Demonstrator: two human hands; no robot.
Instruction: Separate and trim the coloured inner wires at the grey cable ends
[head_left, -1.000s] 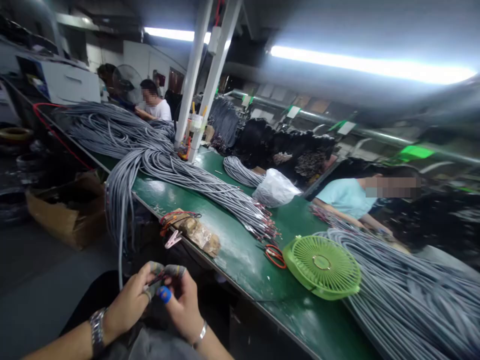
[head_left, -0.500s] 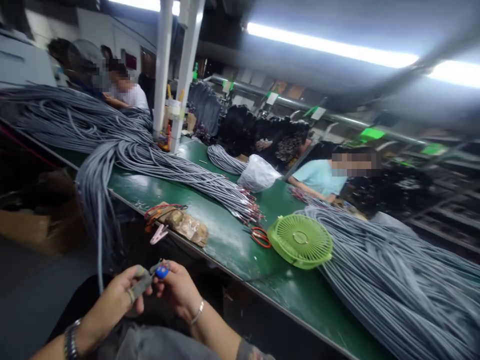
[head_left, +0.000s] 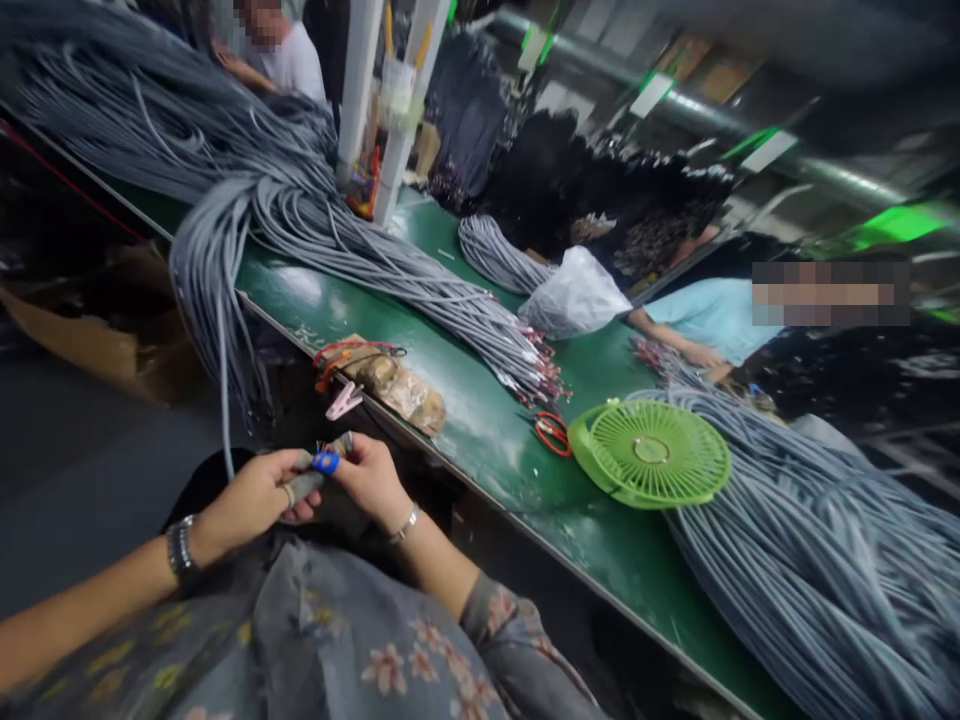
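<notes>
My left hand [head_left: 251, 505] and my right hand [head_left: 375, 485] meet over my lap, in front of the bench edge. Grey wraps cover some left fingers, and a blue wrap sits on my right thumb. The left fingers are closed on a grey cable [head_left: 225, 400], which hangs from the bundle and passes behind that hand. My right thumb and fingers pinch the cable's end, where tiny coloured wires [head_left: 322, 446] poke out; the fingers hide most of it. Just beyond the hands, a pink clip [head_left: 343, 401] sticks out at the bench edge, beside a tape-wrapped block [head_left: 394, 385].
The green bench [head_left: 495, 470] carries a long grey cable bundle [head_left: 405, 285], red-handled scissors [head_left: 553, 434], a green fan [head_left: 652, 455], a plastic bag [head_left: 576, 295] and more cables [head_left: 810, 540] on the right. Two people sit across it. A cardboard box [head_left: 97, 345] stands lower left.
The view has tipped downward, so the bench things sit higher and more of my lap shows. My hands stay together; the right thumb now lies closer over the left fingertips.
</notes>
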